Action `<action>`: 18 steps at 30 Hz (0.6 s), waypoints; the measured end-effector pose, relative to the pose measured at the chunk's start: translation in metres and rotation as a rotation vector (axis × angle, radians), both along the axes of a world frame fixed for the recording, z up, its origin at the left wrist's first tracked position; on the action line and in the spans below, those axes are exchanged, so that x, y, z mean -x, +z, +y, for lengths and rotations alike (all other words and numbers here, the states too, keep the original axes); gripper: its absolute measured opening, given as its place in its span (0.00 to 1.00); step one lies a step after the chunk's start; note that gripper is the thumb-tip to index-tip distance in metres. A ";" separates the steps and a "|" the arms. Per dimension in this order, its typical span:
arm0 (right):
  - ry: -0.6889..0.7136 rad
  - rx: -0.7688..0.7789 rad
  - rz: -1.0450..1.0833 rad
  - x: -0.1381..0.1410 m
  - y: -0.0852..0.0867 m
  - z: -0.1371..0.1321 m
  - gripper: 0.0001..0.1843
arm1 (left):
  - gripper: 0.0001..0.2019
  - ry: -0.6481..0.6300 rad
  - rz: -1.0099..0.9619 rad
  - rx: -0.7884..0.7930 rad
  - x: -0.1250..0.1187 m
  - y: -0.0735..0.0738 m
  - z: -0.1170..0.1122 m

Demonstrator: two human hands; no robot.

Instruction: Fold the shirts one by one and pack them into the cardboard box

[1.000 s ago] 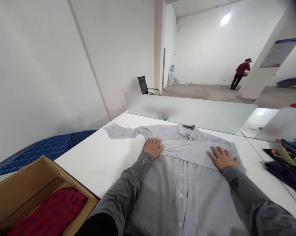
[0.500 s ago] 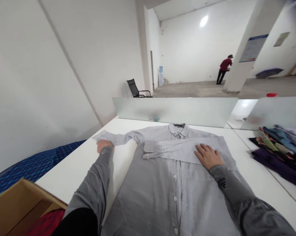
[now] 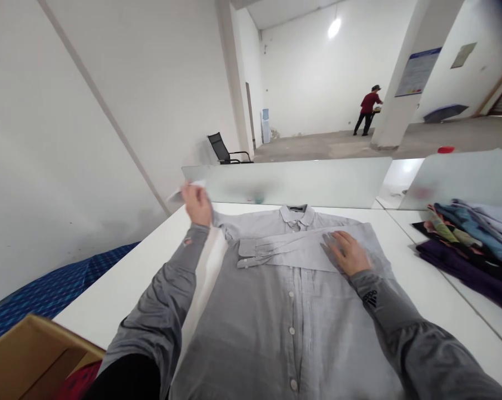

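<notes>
A grey button-up shirt (image 3: 251, 311) lies front up on the white table, its collar at the far side. One sleeve, the right one in view, is folded across the chest with its cuff toward the left. My left hand (image 3: 197, 204) is closed on the other sleeve near the cuff and holds it raised above the table; the hand is a little blurred. Over the folded sleeve, my right hand (image 3: 347, 253) has its fingers apart, at or just above the cloth; whether it touches I cannot tell.
A frosted divider (image 3: 292, 180) runs along the far edge of the table (image 3: 121, 289). Folded clothes (image 3: 476, 244) are stacked at the right. A cardboard box (image 3: 30, 355) with red cloth stands at the lower left, near blue patterned fabric (image 3: 68, 283). A person (image 3: 367, 110) stands far off.
My left hand has lifted the sleeve end off the table, up and to the right. My right hand has shifted slightly, its fingers rising. The view has turned a little to the right.
</notes>
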State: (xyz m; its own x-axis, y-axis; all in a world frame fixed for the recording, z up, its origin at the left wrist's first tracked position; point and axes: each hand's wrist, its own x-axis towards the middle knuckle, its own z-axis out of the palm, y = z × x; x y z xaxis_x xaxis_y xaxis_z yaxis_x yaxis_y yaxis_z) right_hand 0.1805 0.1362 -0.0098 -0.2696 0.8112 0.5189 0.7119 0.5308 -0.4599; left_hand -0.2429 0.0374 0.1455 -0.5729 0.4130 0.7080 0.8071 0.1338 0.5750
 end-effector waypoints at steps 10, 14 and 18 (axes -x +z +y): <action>0.247 0.754 1.069 -0.013 0.019 0.001 0.29 | 0.08 -1.011 0.920 0.546 -0.185 -0.110 -0.054; 0.194 0.677 0.956 -0.011 0.012 0.001 0.33 | 0.08 -0.899 0.804 0.641 -0.150 -0.125 -0.050; 0.171 0.519 0.810 -0.011 0.012 0.000 0.36 | 0.16 -0.505 0.471 0.535 -0.094 -0.116 -0.010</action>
